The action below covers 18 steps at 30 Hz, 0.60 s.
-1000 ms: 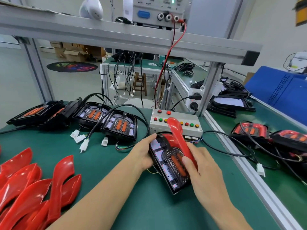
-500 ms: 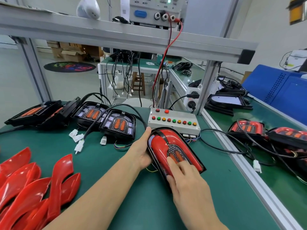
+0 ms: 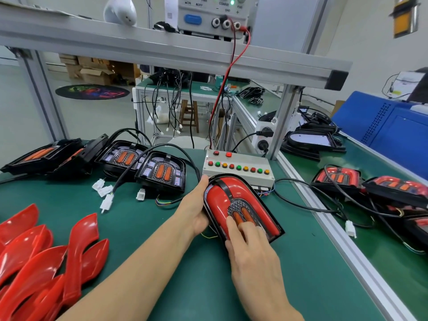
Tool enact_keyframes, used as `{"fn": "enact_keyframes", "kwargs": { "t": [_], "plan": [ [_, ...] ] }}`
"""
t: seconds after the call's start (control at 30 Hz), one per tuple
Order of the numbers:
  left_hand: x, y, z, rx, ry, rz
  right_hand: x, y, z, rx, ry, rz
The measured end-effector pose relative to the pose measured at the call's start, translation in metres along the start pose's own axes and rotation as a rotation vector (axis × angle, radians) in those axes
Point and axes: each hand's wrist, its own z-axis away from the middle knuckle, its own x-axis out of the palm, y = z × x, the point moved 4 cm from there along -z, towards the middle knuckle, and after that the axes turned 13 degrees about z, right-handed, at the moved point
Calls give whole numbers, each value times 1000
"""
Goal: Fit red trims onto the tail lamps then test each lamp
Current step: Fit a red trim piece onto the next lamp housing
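Observation:
A black tail lamp (image 3: pixel 240 205) lies on the green mat in front of me with a red trim (image 3: pixel 243 188) seated on its face around the two orange bars. My left hand (image 3: pixel 196 205) grips the lamp's left edge, thumb on the top rim. My right hand (image 3: pixel 252 253) lies on the lamp's near end, straight fingers pressing on the trim and the orange bars. Loose red trims (image 3: pixel 44 258) are piled at the near left. A grey test box (image 3: pixel 238 167) with coloured buttons stands just behind the lamp.
Bare tail lamps (image 3: pixel 159 172) with cables and white plugs (image 3: pixel 106 200) sit at the back left. Lamps with red trims (image 3: pixel 338 177) lie on the right bench past an aluminium rail (image 3: pixel 335 232). A power supply (image 3: pixel 208 12) stands on the overhead shelf.
The red trim, held up on end a second ago, has been laid flat onto the lamp. My right hand went from holding it to pressing down on the near end.

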Motion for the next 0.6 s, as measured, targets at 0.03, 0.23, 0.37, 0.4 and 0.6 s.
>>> {"fn": "enact_keyframes", "kwargs": {
  "t": [0.03, 0.23, 0.37, 0.4, 0.6],
  "plan": [
    [0, 1, -1, 4, 8, 10, 0, 1, 1, -6, 7, 3],
    [2, -5, 0, -10, -11, 18, 2, 6, -2, 3, 19, -35],
    [4, -8, -1, 12, -18, 14, 4, 2, -3, 23, 30, -33],
    [3, -8, -1, 12, -21, 10, 4, 1, -2, 25, 27, -30],
    [0, -7, 0, 66, -138, -68, 7, 2, -1, 46, -21, -62]
  ]
}}
